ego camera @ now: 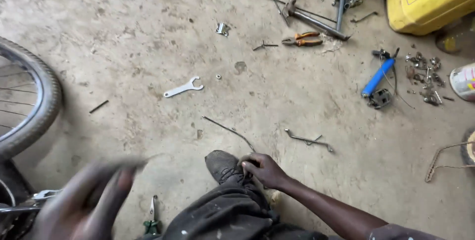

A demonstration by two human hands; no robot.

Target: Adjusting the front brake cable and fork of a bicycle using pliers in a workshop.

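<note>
- A bare, dusty concrete floor (148, 22) fills the view, strewn with bicycle tools and small parts.
- The right hand (264, 170) rests on a dark shoe (222, 166), fingers curled around the near end of a thin bent metal rod (230, 131); the rod runs from the shoe away up the floor.
- The rod looks light, stiff and springy, smooth enough to roll between fingers; a pinch near its end, where the hand has it, seems the surest hold.
- The left hand (86, 203) is blurred, left of the shoe; whether it is open or closed I cannot tell.
- Just right of the shoe lies a second bent wire piece (309, 141).
- Beyond the shoe, a flat silver spanner (183, 87) with a small nut (218, 77) beside it.
- Far left of the shoe, a bicycle wheel (34, 106).
- Well beyond and right of the shoe: orange-handled pliers (303, 39), a blue pump (378, 77), a heap of small parts (425, 79) and a yellow jerrycan (428, 0).
- Near the shoe's left, green-handled pliers (152, 220).
</note>
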